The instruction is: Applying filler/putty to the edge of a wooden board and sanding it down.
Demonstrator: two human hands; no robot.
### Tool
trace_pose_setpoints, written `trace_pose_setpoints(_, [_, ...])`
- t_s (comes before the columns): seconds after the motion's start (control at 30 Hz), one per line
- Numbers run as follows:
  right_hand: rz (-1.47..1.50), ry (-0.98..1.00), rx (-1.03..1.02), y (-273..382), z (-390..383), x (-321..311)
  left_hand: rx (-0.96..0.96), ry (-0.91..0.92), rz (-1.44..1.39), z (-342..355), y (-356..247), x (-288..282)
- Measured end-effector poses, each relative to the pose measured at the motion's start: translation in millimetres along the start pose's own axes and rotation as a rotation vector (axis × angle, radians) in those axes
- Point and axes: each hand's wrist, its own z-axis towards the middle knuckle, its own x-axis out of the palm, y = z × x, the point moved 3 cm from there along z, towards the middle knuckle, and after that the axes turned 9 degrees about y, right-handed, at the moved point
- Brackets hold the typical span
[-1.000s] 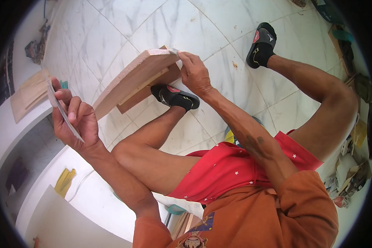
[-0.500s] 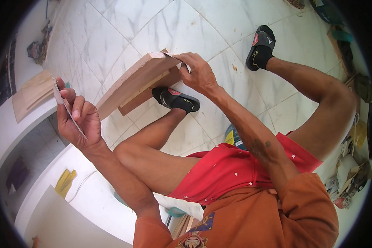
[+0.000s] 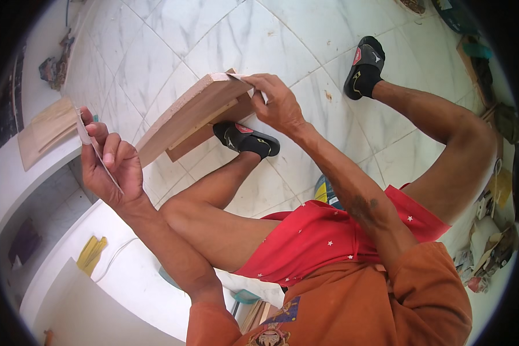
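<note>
My left hand [image 3: 114, 167] is raised at the left, closed round a thin, pale flat plate [image 3: 102, 158] seen almost edge-on; it looks like a filler spreader. A wooden board [image 3: 184, 109] stands tilted on the floor, with a whitish, rough long edge facing up. At the board's far end, my right hand [image 3: 278, 105] pinches a thin flat scraper [image 3: 264, 97] and rests it against the board's corner. My fingers hide most of that scraper.
My slippered left foot [image 3: 245, 140] is beside the board on the marble-patterned tile floor [image 3: 282, 34]. A white curved shelf unit [image 3: 40, 154] bears a brown sheet [image 3: 45, 132]. Yellow material [image 3: 91, 255] lies on a white surface near my left forearm. Clutter [image 3: 493, 245] lines the right.
Hardly anything differs: both hands keep their holds, and the right-hand scraper stays at the board's corner. The whole view has shifted very slightly.
</note>
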Motion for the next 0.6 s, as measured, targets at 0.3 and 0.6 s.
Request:
trace_pose_setpoints(0.3, [-0.065, -0.095, 0.094, -9, -21, 8, 0.0, 0.004, -0.002, -3, -1, 3])
trace_pose_setpoints(0.6, [-0.062, -0.005, -0.044, 4, -30, 18, 0.016, -0.017, 0.026, -4, -4, 1])
